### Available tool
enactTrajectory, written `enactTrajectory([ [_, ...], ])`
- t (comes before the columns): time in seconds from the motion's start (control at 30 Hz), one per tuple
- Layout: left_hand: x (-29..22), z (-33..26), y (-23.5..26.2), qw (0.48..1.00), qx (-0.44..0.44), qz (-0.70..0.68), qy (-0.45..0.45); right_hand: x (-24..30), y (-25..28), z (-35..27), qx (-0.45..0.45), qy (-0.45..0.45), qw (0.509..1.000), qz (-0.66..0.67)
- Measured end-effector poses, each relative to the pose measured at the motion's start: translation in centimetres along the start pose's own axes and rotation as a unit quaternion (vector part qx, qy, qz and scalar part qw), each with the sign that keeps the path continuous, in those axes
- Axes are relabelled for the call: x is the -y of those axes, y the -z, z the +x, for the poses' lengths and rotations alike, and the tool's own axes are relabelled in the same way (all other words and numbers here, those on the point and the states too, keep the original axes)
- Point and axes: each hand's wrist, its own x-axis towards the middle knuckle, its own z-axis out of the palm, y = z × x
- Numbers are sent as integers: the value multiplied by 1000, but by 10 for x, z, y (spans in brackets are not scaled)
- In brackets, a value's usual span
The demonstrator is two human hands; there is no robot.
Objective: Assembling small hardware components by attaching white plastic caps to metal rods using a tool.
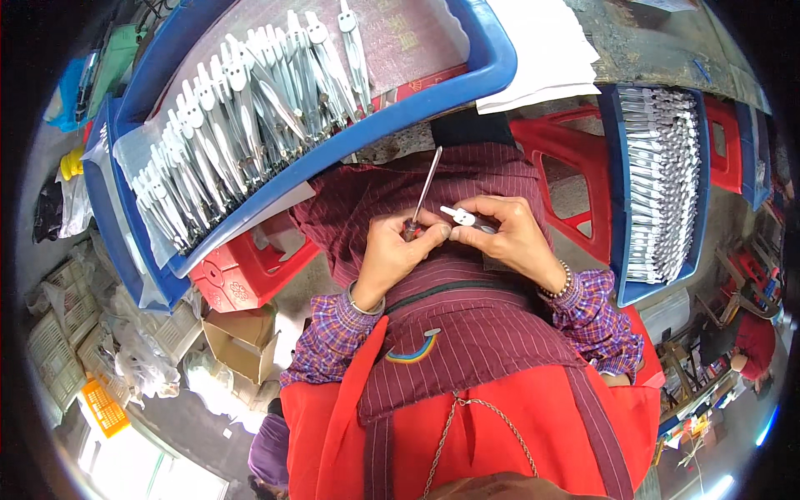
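Observation:
My left hand (389, 252) is closed around a screwdriver (428, 181), its thin metal shaft pointing up and away from me. Between the fingers of my right hand (515, 237) is a drawing compass (460, 217) with a white top and metal legs, mostly covered by those fingers. My left fingertips meet the compass near its head, over my striped apron (467, 175). Just beyond my hands, at the left, a large blue tray (358, 127) holds many similar compasses (242, 100) in leaning rows.
Another blue tray (617, 179) at the right is packed with compasses (658, 183). Red stools (575, 158) stand beneath. White sheets (542, 58) lie at the far edge. A cardboard box (239, 343) and an orange basket (105, 407) are at left. One person (754, 350) appears at far right.

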Motion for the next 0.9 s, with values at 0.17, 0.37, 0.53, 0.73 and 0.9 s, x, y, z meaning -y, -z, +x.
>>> enactTrajectory([
  [0.17, 4, 1, -2, 999, -8, 42, -11, -4, 0, 0, -4, 11, 1000, -18],
  [0.37, 1, 2, -1, 998, 8, 51, -20, -8, 2, 0, 4, 19, 999, -32],
  [0.53, 2, 4, -1, 999, 25, 36, -24, -9, 2, 1, 9, 32, 999, -34],
  [0.73, 4, 8, -3, 997, 8, 71, -8, -14, 6, 0, 1, -63, 996, 71],
  [0.9, -2, 10, -6, 1000, 6, -11, 23, -23, 12, -1, -24, -111, 992, 57],
])
